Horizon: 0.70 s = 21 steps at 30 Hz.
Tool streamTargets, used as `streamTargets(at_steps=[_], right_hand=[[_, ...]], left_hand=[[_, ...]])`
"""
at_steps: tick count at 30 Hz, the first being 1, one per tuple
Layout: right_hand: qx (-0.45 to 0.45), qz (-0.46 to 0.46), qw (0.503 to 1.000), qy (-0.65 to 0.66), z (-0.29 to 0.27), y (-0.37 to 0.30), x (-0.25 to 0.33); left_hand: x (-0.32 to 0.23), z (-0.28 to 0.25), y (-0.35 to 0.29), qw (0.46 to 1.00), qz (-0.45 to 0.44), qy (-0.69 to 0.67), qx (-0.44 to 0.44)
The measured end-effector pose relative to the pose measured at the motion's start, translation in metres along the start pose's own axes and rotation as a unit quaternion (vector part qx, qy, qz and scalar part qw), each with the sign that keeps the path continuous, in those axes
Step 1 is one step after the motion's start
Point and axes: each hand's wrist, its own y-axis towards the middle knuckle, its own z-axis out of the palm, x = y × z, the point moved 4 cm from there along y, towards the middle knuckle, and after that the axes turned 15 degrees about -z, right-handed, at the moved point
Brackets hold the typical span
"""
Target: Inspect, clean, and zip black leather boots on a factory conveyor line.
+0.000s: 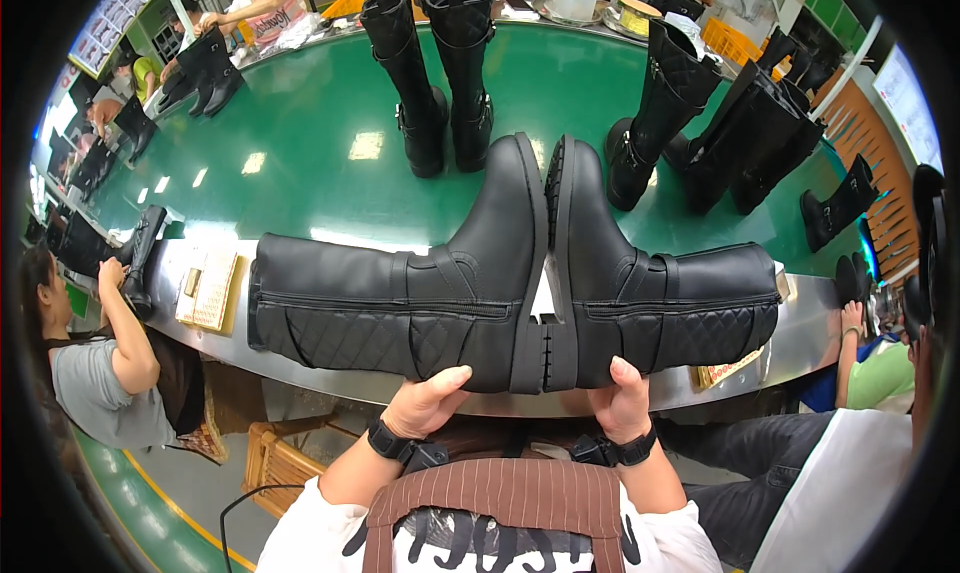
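Two tall black boots lie on their sides before me, sole against sole, their shafts pointing outward. My left hand [425,405] grips the left boot [400,303] near its heel, thumb on top and fingers hidden underneath. The right boot [670,298] is held the same way by my right hand [622,401], also near the heel. Each boot shows a long zipper, a quilted panel and ankle straps. Both heels meet in the middle, and the toes lean slightly apart at the far end. A dark band with a small device sits on each of my wrists.
Beyond the metal ledge [470,405] runs a green conveyor belt [300,173] carrying upright black boots [455,73]. More boots [745,143] stand at the right. A patterned cardboard piece [213,291] lies on the ledge at left. Co-workers sit on both sides; a wooden stool [275,463] is below left.
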Motion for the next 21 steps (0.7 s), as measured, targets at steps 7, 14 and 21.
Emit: streamTargets(at_steps=[7,14,21], right_hand=[[-0.013,0.061,0.998,0.012,0.005,0.01,-0.002],[-0.021,0.119,0.991,-0.048,0.012,0.021,-0.005],[-0.03,0.187,0.971,-0.144,0.024,0.045,0.011]], left_hand=[[-0.019,0.031,0.005,0.999,0.041,-0.005,-0.026],[-0.021,0.039,0.018,0.998,0.033,-0.046,-0.014],[-0.041,0.061,0.021,0.995,0.005,-0.015,-0.102]])
